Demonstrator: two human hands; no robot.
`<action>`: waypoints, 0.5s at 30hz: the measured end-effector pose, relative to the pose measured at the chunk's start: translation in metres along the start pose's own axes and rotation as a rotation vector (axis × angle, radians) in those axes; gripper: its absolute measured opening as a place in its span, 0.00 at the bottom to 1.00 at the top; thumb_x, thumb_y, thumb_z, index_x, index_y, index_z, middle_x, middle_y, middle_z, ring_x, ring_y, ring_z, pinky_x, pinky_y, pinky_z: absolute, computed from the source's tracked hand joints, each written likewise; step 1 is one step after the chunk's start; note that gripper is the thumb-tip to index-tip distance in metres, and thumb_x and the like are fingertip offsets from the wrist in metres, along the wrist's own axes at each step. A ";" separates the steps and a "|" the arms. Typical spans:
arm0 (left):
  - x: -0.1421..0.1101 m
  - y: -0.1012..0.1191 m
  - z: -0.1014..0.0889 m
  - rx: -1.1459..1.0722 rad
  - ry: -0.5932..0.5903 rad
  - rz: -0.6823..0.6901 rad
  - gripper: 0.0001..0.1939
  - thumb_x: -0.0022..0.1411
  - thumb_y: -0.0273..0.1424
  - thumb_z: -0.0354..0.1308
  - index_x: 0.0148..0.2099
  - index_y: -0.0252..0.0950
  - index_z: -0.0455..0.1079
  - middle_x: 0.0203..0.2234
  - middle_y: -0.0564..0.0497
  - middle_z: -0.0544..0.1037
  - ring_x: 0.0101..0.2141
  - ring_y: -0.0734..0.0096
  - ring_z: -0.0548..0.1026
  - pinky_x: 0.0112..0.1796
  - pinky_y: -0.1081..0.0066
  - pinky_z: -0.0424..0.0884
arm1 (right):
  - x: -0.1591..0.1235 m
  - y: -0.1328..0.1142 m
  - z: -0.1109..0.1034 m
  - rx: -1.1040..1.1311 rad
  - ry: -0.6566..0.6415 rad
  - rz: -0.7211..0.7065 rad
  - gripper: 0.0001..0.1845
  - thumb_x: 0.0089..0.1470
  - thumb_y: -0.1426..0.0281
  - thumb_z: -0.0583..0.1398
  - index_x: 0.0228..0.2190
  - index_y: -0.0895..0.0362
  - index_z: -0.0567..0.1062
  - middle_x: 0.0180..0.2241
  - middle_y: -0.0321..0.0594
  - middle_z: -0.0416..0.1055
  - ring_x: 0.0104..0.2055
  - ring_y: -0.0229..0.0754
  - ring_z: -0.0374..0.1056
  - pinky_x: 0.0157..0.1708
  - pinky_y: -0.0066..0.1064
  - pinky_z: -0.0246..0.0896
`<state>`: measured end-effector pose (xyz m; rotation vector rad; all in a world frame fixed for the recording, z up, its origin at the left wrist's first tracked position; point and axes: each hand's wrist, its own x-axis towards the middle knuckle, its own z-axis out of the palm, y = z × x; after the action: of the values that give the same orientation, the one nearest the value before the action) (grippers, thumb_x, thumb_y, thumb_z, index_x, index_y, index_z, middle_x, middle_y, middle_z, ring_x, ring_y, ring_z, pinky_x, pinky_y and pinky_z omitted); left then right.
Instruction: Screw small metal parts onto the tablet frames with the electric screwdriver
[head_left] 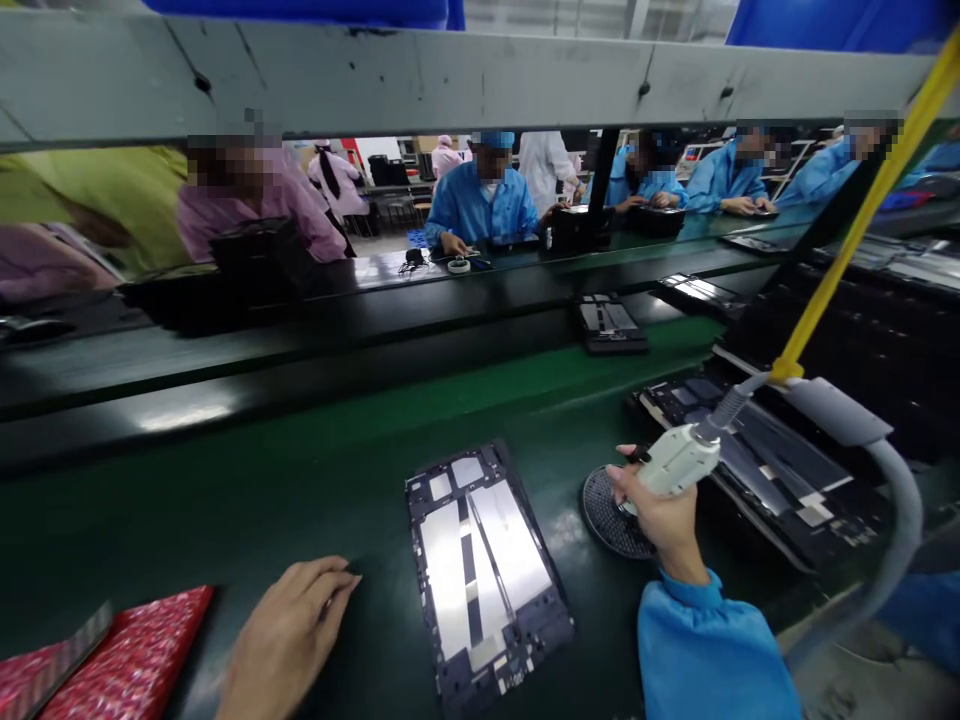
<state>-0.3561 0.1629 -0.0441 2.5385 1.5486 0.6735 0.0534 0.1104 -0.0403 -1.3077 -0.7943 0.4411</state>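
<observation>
A dark tablet frame (pixel 484 570) with shiny metal panels lies flat on the green bench (pixel 300 470) in front of me. My left hand (pixel 289 630) rests palm down on the bench just left of the frame, fingers together and stretched out, holding nothing. My right hand (pixel 660 510), in a blue sleeve, is wrapped round a pale electric screwdriver (pixel 679 458) whose cable runs up along a yellow cord (pixel 862 220). The tool's tip hangs over a round black mesh dish (pixel 607 510) right of the frame.
A red patterned pad (pixel 127 655) lies at the lower left. A stack of similar frames (pixel 765 460) sits at the right; another frame (pixel 609 322) lies on the black conveyor (pixel 300 340). Across it, several people in blue and pink coats work.
</observation>
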 end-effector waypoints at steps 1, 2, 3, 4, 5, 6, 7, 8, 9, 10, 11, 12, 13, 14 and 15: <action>-0.001 0.004 0.002 -0.006 0.015 0.012 0.21 0.63 0.48 0.49 0.31 0.42 0.76 0.32 0.48 0.81 0.34 0.61 0.79 0.36 0.68 0.75 | 0.000 0.001 0.000 0.001 -0.003 0.005 0.14 0.42 0.68 0.69 0.32 0.59 0.74 0.13 0.31 0.68 0.16 0.39 0.64 0.23 0.35 0.64; -0.001 0.008 0.004 -0.017 0.023 0.012 0.20 0.63 0.48 0.49 0.31 0.42 0.76 0.31 0.49 0.81 0.33 0.63 0.79 0.35 0.69 0.75 | 0.000 0.001 0.000 0.005 -0.007 0.009 0.14 0.42 0.68 0.69 0.32 0.59 0.74 0.14 0.31 0.68 0.16 0.39 0.64 0.23 0.35 0.64; -0.001 0.013 0.007 -0.028 0.022 0.005 0.20 0.64 0.47 0.49 0.32 0.42 0.75 0.30 0.49 0.81 0.31 0.64 0.79 0.34 0.70 0.75 | 0.000 0.002 0.000 0.009 -0.012 0.014 0.14 0.42 0.68 0.69 0.32 0.59 0.74 0.14 0.31 0.68 0.16 0.39 0.64 0.23 0.35 0.64; 0.000 0.017 0.010 -0.038 0.012 -0.004 0.19 0.64 0.46 0.49 0.32 0.42 0.75 0.30 0.50 0.81 0.30 0.65 0.79 0.33 0.72 0.74 | 0.000 0.003 0.000 0.012 -0.018 0.019 0.14 0.42 0.67 0.69 0.32 0.59 0.74 0.14 0.31 0.68 0.16 0.39 0.64 0.24 0.35 0.64; 0.001 0.022 0.012 -0.044 0.000 -0.016 0.19 0.64 0.45 0.49 0.33 0.41 0.75 0.29 0.51 0.81 0.29 0.66 0.79 0.32 0.73 0.74 | -0.001 0.003 0.001 0.011 -0.023 0.023 0.14 0.43 0.67 0.69 0.32 0.59 0.73 0.14 0.31 0.68 0.16 0.39 0.64 0.24 0.35 0.64; 0.002 0.026 0.015 -0.051 -0.012 -0.027 0.18 0.64 0.44 0.49 0.33 0.41 0.75 0.28 0.52 0.81 0.27 0.67 0.79 0.30 0.73 0.74 | -0.001 0.003 0.001 0.009 -0.024 0.023 0.14 0.43 0.67 0.69 0.32 0.58 0.73 0.14 0.31 0.68 0.17 0.39 0.64 0.25 0.35 0.64; 0.002 0.030 0.018 -0.058 -0.026 -0.039 0.17 0.64 0.43 0.49 0.33 0.41 0.75 0.27 0.52 0.81 0.26 0.68 0.79 0.28 0.74 0.73 | -0.001 0.003 0.002 0.006 -0.023 0.023 0.14 0.43 0.67 0.69 0.32 0.58 0.73 0.14 0.31 0.68 0.17 0.39 0.65 0.25 0.35 0.64; 0.003 0.033 0.021 -0.064 -0.037 -0.052 0.17 0.63 0.43 0.49 0.33 0.41 0.75 0.27 0.53 0.80 0.25 0.69 0.78 0.27 0.74 0.72 | -0.001 0.002 0.003 0.002 -0.019 0.024 0.14 0.42 0.67 0.69 0.32 0.59 0.73 0.14 0.31 0.68 0.17 0.39 0.64 0.25 0.35 0.64; 0.004 0.036 0.023 -0.068 -0.045 -0.066 0.17 0.63 0.42 0.49 0.33 0.41 0.75 0.26 0.53 0.80 0.24 0.69 0.77 0.26 0.75 0.71 | -0.001 0.002 0.003 -0.001 -0.014 0.026 0.15 0.42 0.67 0.69 0.32 0.59 0.73 0.14 0.31 0.68 0.16 0.39 0.64 0.25 0.35 0.63; 0.006 0.039 0.026 -0.070 -0.048 -0.082 0.17 0.62 0.41 0.48 0.33 0.41 0.75 0.26 0.53 0.79 0.23 0.70 0.76 0.25 0.75 0.70 | 0.000 0.001 0.004 -0.004 -0.009 0.027 0.15 0.42 0.66 0.69 0.32 0.59 0.73 0.13 0.31 0.68 0.16 0.39 0.64 0.24 0.35 0.63; 0.008 0.040 0.028 -0.068 -0.048 -0.102 0.17 0.62 0.41 0.48 0.33 0.41 0.75 0.26 0.53 0.79 0.23 0.70 0.76 0.24 0.75 0.69 | 0.000 0.001 0.004 -0.008 -0.006 0.030 0.16 0.41 0.66 0.69 0.32 0.59 0.74 0.13 0.31 0.68 0.16 0.39 0.63 0.24 0.35 0.63; 0.010 0.042 0.031 -0.059 -0.048 -0.129 0.16 0.61 0.41 0.48 0.33 0.40 0.75 0.26 0.53 0.79 0.23 0.71 0.75 0.25 0.75 0.69 | 0.001 0.001 0.003 -0.014 -0.008 0.031 0.16 0.41 0.65 0.69 0.32 0.59 0.74 0.13 0.31 0.67 0.16 0.39 0.63 0.23 0.35 0.63; 0.012 0.044 0.034 -0.040 -0.045 -0.167 0.16 0.61 0.40 0.49 0.33 0.40 0.75 0.26 0.53 0.79 0.23 0.71 0.75 0.25 0.74 0.68 | 0.001 0.000 0.002 -0.024 -0.007 0.030 0.16 0.41 0.65 0.69 0.31 0.59 0.74 0.13 0.31 0.67 0.16 0.39 0.63 0.23 0.36 0.63; 0.014 0.047 0.038 -0.015 -0.040 -0.214 0.14 0.60 0.39 0.50 0.33 0.40 0.75 0.26 0.53 0.79 0.23 0.70 0.75 0.26 0.74 0.68 | 0.000 -0.002 0.000 -0.038 -0.003 0.026 0.15 0.40 0.64 0.69 0.29 0.58 0.74 0.13 0.31 0.67 0.16 0.39 0.63 0.24 0.36 0.64; 0.016 0.050 0.042 0.010 -0.031 -0.266 0.13 0.59 0.37 0.51 0.32 0.40 0.75 0.26 0.53 0.79 0.24 0.70 0.75 0.27 0.73 0.67 | -0.001 -0.004 -0.001 -0.058 0.011 0.017 0.14 0.40 0.64 0.70 0.26 0.58 0.74 0.14 0.32 0.68 0.16 0.39 0.64 0.25 0.36 0.65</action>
<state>-0.2908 0.1590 -0.0616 2.2764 1.8366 0.5901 0.0526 0.1080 -0.0367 -1.3702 -0.7922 0.4276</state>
